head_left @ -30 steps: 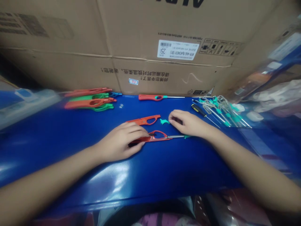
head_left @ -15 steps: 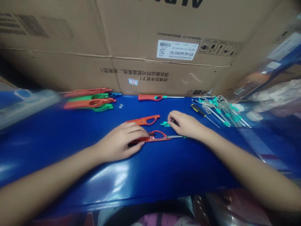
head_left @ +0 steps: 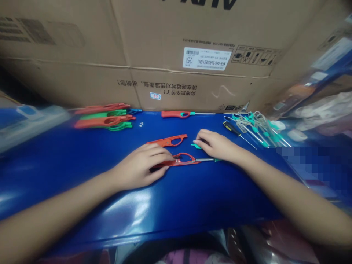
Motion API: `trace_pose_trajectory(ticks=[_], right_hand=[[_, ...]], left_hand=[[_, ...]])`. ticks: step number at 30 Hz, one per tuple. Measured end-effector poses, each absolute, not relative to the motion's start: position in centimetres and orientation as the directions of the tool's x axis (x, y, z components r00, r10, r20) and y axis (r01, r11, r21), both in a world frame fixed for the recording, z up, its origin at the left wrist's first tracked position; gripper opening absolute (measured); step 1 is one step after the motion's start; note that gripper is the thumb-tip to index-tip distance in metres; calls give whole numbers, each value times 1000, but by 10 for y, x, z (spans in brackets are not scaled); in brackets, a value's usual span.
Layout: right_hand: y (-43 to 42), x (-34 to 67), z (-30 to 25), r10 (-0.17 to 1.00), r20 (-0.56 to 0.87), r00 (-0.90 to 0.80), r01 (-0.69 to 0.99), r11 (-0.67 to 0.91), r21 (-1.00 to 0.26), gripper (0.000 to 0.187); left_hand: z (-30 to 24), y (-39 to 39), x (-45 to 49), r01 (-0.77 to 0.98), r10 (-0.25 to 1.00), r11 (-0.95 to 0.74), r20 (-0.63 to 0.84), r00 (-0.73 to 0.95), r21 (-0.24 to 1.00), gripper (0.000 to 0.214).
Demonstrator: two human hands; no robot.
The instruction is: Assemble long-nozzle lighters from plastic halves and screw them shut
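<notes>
My left hand (head_left: 144,165) is closed over the grip of an opened red lighter body (head_left: 183,160), which lies on the blue table. A metal tube (head_left: 205,160) sticks out of its right end, and small inner parts are partly hidden by my fingers. Just behind it rests a second orange half shell (head_left: 167,140) with a finger loop, its left end covered by my left hand. My right hand (head_left: 213,142) pinches a small green plastic trigger (head_left: 196,146) above the metal tube.
A whole red lighter (head_left: 176,114) lies by the cardboard box (head_left: 165,69). Red and green shells (head_left: 106,119) are stacked at left, near small springs (head_left: 141,124). At right are a screwdriver (head_left: 232,128) and several metal tubes with green parts (head_left: 255,130).
The green trigger has shifted slightly right and turned in my right fingers. My left hand and the lighter body have stayed where they were.
</notes>
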State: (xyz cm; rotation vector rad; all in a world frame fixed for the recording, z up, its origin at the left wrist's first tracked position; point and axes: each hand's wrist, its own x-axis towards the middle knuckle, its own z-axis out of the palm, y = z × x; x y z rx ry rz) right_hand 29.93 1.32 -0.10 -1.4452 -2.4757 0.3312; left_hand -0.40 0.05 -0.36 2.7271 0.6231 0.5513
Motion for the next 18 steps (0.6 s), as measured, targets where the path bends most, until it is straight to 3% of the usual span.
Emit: trace_pose_trajectory(ticks=[5, 12, 18], right_hand=[[12, 302, 5, 931, 162, -327, 894, 360, -266, 24], [5, 308, 19, 839, 21, -543, 825, 539, -172, 18], [-7, 293, 23, 768, 90, -634, 699, 618, -360, 13]], left_hand=[[-4, 0, -5, 352, 462, -867, 301, 834, 354, 28], [-3, 0, -4, 362, 477, -853, 278, 834, 376, 28], [-4, -5, 0, 388, 518, -815, 243, 820, 430, 27]])
